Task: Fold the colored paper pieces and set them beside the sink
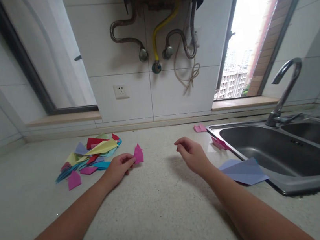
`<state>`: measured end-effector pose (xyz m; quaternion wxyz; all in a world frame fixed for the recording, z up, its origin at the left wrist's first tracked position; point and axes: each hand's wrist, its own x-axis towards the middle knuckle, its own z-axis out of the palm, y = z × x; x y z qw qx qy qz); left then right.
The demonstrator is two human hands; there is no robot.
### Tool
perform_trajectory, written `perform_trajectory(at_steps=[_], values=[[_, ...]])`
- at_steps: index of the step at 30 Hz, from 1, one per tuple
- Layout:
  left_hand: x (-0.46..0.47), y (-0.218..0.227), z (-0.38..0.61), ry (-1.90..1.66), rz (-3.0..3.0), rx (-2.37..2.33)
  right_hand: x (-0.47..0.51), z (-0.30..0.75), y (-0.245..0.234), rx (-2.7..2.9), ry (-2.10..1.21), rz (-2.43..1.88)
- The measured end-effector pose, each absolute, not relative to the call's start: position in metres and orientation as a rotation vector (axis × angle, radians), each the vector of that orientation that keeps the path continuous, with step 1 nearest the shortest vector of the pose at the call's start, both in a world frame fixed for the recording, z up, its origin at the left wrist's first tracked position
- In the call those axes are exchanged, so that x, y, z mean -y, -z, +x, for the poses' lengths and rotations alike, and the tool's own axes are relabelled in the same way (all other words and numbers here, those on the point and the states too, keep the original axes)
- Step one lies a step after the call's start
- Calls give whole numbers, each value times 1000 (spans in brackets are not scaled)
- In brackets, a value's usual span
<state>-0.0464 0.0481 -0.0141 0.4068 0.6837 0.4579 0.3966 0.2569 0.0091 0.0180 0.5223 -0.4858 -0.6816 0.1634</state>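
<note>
My left hand (120,165) pinches a magenta folded paper piece (138,154) with a pointed top between thumb and fingers, just above or on the counter. Behind that wrist lies a pile of folded coloured papers (101,147) in yellow, red, blue and purple. Two loose magenta folded pieces lie at its near side, one a pointed piece (74,180). My right hand (191,153) hovers over the counter with its fingers curled in and thumb close to the index finger; nothing shows in it. Beside the right forearm rests a pale blue-violet folded paper (244,171).
A steel double sink (279,186) with a chrome faucet (287,74) takes up the right side. At its left rim lie a pink folded paper (199,128) and a magenta one (219,143). Hoses and a socket (120,91) are on the tiled wall behind the counter (162,223).
</note>
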Motion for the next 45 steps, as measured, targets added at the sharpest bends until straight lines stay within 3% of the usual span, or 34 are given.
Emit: perform_trajectory(at_steps=[7, 22, 33, 45], values=[[-108, 13, 18, -820, 1805, -1106, -22, 251, -6, 1181, -812, -1018], [-241, 16, 238, -809, 1803, -1148, -28, 244, 7, 793, -791, -951], [-260, 28, 250, -817, 2148, -1374, -35, 247, 14, 839, -774, -1008], [-238, 18, 240, -681, 2581, -1194, -37, 253, 9, 886, -750, -1051]])
